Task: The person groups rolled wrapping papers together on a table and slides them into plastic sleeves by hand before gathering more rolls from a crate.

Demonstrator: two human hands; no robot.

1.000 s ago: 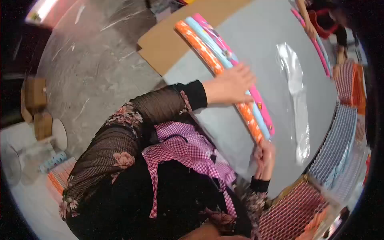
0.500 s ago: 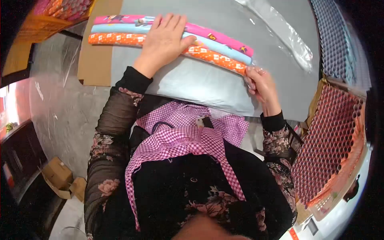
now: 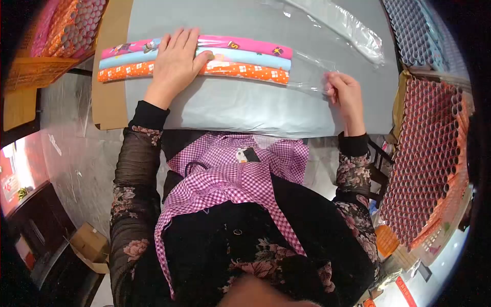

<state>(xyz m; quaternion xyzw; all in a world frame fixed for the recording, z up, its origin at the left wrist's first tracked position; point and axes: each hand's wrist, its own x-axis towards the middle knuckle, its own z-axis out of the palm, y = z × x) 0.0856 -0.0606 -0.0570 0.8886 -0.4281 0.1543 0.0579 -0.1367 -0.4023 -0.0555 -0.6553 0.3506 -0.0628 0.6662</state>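
Note:
Three printed rolls lie side by side on a grey-covered table [image 3: 245, 112]: a pink roll [image 3: 255, 47], a light blue roll [image 3: 266, 61] and an orange roll [image 3: 240, 71] with white patterns. My left hand [image 3: 176, 64] rests flat across them, fingers stretched out and thumb apart. Clear plastic film [image 3: 309, 69] extends to the right past the ends of the rolls. My right hand [image 3: 346, 94] is closed on the loose end of that film, near the table's right side.
More clear plastic bags [image 3: 353, 30] lie at the table's back right. Cardboard [image 3: 110, 97] lines the left edge. Stacks of rolls stand at the right [image 3: 429, 153] and upper left [image 3: 79, 36]. A cardboard box [image 3: 89, 243] sits on the floor at lower left.
The rolls and my left hand now appear farther left in view. My right hand has moved away from the roll ends, and the film between is stretched out.

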